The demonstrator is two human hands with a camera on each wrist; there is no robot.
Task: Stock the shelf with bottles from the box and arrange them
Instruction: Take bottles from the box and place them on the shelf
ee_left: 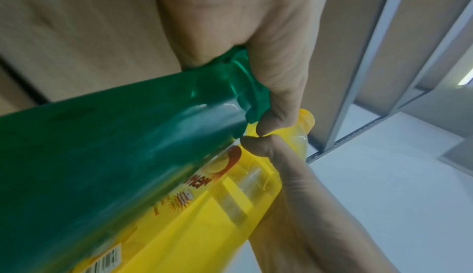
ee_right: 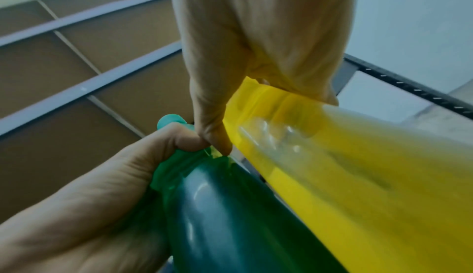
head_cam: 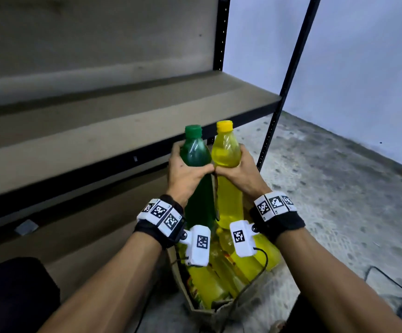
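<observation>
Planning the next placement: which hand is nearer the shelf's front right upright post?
Right. The right hand grips the yellow bottle just beside the front right post; the left hand, holding the green bottle, sits farther left.

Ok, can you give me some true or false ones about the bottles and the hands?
1. The left hand holds the green bottle. True.
2. The yellow bottle has a red cap. False: its cap is yellow.
3. Both bottles already stand on the shelf. False: both are held above the box, in front of the shelf.
4. More yellow bottles lie in the box. True.
5. The right hand is empty. False: it grips the yellow bottle.
</observation>
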